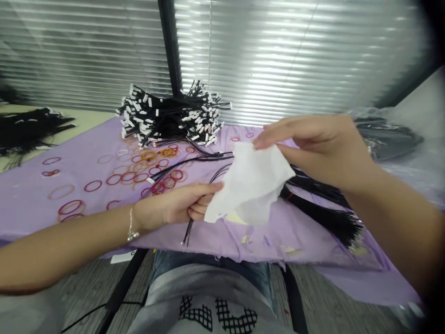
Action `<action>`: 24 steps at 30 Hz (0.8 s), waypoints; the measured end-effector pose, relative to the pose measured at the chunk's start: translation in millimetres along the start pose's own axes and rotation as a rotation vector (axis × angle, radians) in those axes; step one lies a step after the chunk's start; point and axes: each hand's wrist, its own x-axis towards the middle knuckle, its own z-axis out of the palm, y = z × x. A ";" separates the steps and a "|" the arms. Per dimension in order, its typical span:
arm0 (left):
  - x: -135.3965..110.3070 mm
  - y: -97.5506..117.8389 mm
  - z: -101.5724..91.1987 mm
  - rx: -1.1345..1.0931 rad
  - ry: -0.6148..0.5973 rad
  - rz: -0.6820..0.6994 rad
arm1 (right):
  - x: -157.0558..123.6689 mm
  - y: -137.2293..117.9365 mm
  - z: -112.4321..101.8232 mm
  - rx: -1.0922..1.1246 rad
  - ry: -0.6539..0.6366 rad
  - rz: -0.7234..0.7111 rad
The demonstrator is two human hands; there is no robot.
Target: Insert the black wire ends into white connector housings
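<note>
A crumpled white piece of paper [252,178] hangs between my two hands above the purple-covered table. My left hand [189,202] pinches its left edge between thumb and fingers. At the upper edge, my right hand [313,144] grips the paper between thumb and fingertips. Thin black wires [189,232] stick out below my left hand; whether that hand also holds them I cannot tell. Behind the paper lies a bundle of black wires [323,215] with bare-looking ends, tied with a red band. Other loose black wires [187,162] run left from behind the paper.
A large heap of black cables with white connectors [170,113] stands at the back by the window blinds. Red and yellow rubber bands [128,176] lie scattered over the purple cloth [24,199]. More black cables [31,127] lie far left; a clear plastic bag [389,134] sits far right.
</note>
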 end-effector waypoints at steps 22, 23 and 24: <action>-41.2 25.9 1.5 0.259 -0.126 0.028 | -53.4 5.0 92.8 1.671 -0.400 0.841; -42.7 25.0 -0.5 0.285 -0.099 0.038 | -57.0 4.4 89.5 1.668 -0.371 0.850; -43.7 23.8 -2.6 0.325 -0.047 0.065 | -60.4 3.3 85.6 1.653 -0.339 0.867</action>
